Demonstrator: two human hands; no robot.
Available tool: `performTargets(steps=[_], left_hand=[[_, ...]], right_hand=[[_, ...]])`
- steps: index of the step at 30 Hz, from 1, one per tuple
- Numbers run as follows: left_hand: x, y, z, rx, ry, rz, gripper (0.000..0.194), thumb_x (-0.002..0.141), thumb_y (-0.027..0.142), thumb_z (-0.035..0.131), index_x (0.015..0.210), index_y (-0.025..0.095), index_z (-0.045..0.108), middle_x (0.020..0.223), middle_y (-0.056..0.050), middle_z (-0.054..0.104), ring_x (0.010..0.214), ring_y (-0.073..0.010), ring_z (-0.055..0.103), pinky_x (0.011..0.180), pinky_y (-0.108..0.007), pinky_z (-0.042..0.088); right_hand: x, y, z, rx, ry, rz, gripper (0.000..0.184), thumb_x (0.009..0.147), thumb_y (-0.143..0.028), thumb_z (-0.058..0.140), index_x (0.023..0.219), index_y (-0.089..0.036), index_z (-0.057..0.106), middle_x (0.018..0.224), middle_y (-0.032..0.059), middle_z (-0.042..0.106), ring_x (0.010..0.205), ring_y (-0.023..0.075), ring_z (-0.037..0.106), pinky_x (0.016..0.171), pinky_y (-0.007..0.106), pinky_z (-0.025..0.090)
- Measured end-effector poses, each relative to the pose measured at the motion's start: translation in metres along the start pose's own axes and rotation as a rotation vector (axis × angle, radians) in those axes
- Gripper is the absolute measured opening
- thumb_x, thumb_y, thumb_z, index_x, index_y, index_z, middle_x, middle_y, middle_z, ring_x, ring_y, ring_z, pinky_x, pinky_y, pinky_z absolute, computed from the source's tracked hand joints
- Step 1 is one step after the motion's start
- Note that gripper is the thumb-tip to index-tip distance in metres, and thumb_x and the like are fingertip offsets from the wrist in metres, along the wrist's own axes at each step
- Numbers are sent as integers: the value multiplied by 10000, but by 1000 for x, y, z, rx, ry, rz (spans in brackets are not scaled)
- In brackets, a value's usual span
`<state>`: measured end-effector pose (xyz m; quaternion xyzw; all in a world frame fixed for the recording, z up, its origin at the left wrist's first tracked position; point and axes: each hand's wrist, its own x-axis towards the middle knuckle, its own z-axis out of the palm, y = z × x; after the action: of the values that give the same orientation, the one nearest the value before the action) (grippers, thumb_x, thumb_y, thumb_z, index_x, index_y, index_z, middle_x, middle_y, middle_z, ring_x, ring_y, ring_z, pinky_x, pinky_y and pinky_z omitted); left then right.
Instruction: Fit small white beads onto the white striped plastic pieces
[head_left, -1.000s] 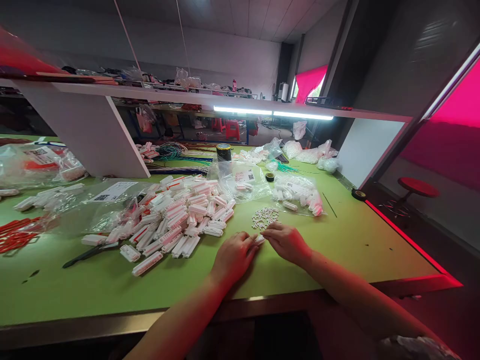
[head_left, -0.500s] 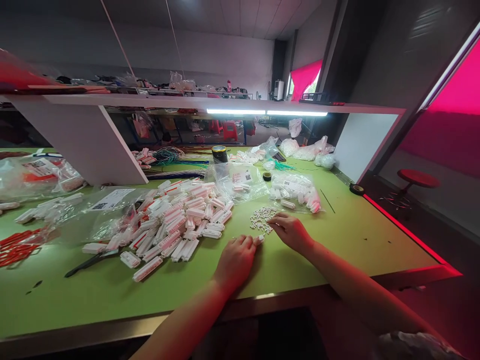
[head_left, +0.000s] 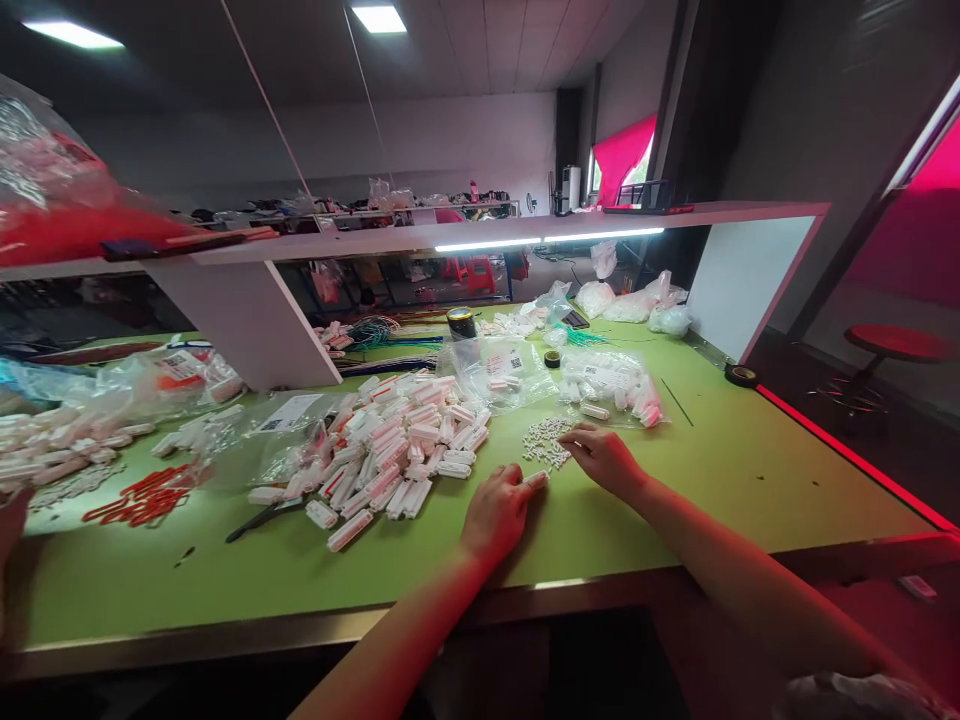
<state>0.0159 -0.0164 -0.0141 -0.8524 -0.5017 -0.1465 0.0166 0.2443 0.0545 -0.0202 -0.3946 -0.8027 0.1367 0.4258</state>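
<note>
My left hand (head_left: 496,512) rests low over the green table, its fingers closed around a small white plastic housing (head_left: 536,480) that pokes out past the fingertips. To its right, my right hand (head_left: 606,460) has thumb and fingers pinched together at the right edge of a scatter of tiny white plastic pieces (head_left: 546,440). Whether a piece is between those fingertips is too small to make out. Left of my hands lies a large heap of white plastic housings (head_left: 409,435), some with pink or red parts.
Black-handled scissors (head_left: 259,522) and orange-red strips (head_left: 142,497) lie left of the heap. Behind are clear bags (head_left: 504,370), a bag of housings (head_left: 615,385) and tape rolls (head_left: 460,322). A white shelf (head_left: 390,238) spans the back. Another person's arm (head_left: 10,530) shows at the left edge.
My right hand has moved from the housing in my left hand to the tiny white pieces. My left hand keeps hold of the housing. The view has shifted, showing more on the left.
</note>
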Motion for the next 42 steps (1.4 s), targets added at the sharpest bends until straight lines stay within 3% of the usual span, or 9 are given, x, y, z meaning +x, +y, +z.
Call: performTargets(steps=[8, 14, 20, 23, 26, 31, 34, 37, 42], left_hand=[[-5, -7, 7, 102, 47, 44, 292, 1031, 227, 507, 1253, 269, 692, 975, -49, 688, 890, -188, 639, 809, -299, 499], [-3, -23, 1, 112, 80, 116, 290, 1037, 215, 479, 1215, 249, 706, 965, -48, 711, 875, -179, 654, 805, -279, 504], [1, -106, -36, 202, 329, -76, 373, 1024, 303, 419, 1231, 233, 722, 1032, -94, 736, 920, -251, 664, 816, -338, 510], [0, -151, -52, 315, 310, -180, 399, 989, 328, 418, 1155, 176, 748, 1055, -125, 734, 981, -294, 656, 867, -373, 506], [3, -179, -62, 368, 292, -315, 411, 946, 297, 415, 1129, 150, 753, 1065, -144, 729, 974, -303, 659, 865, -378, 509], [23, -193, -74, 380, 319, -458, 453, 936, 324, 396, 1155, 128, 741, 1102, -167, 715, 986, -310, 659, 864, -378, 503], [35, -194, -78, 393, 244, -505, 428, 913, 318, 418, 1097, 137, 759, 1034, -167, 716, 962, -323, 651, 817, -380, 500], [38, -194, -75, 343, 225, -538, 401, 874, 305, 466, 1085, 132, 760, 1023, -178, 713, 952, -339, 634, 832, -413, 500], [34, -176, -65, 214, 484, -444, 418, 917, 353, 416, 1064, 114, 726, 1118, -209, 668, 1102, -357, 589, 1011, -492, 441]], right_hand=[[15, 37, -24, -126, 245, 225, 190, 927, -251, 601, 957, -201, 782, 940, 77, 761, 866, 219, 699, 788, 325, 560], [14, 54, -44, -395, 82, 430, 186, 919, -156, 587, 941, -185, 770, 981, 72, 760, 894, 195, 694, 808, 285, 536], [16, 53, -35, -435, -14, 433, 223, 920, -159, 615, 1101, -166, 745, 1196, 123, 697, 1054, 231, 649, 900, 304, 501], [19, 49, -32, -441, -46, 461, 246, 906, -115, 594, 1107, -155, 730, 1158, 132, 699, 1046, 247, 639, 885, 311, 492], [21, 43, -32, -440, -63, 470, 272, 904, -57, 534, 1079, -161, 714, 1041, 115, 712, 943, 227, 646, 817, 297, 485], [21, 23, -40, -426, -75, 392, 185, 917, -96, 575, 1039, -174, 690, 1033, 91, 694, 941, 207, 637, 826, 288, 471], [17, 5, -43, -416, -90, 199, 148, 917, -135, 604, 1028, -180, 690, 1085, 89, 673, 961, 202, 628, 822, 283, 465], [10, -15, -38, -433, -218, -4, 129, 894, -150, 620, 987, -182, 704, 1029, 78, 667, 849, 186, 624, 737, 273, 448], [1, -39, -14, -429, -463, -165, 115, 887, -163, 637, 949, -186, 731, 1019, 74, 679, 812, 178, 635, 706, 269, 438]])
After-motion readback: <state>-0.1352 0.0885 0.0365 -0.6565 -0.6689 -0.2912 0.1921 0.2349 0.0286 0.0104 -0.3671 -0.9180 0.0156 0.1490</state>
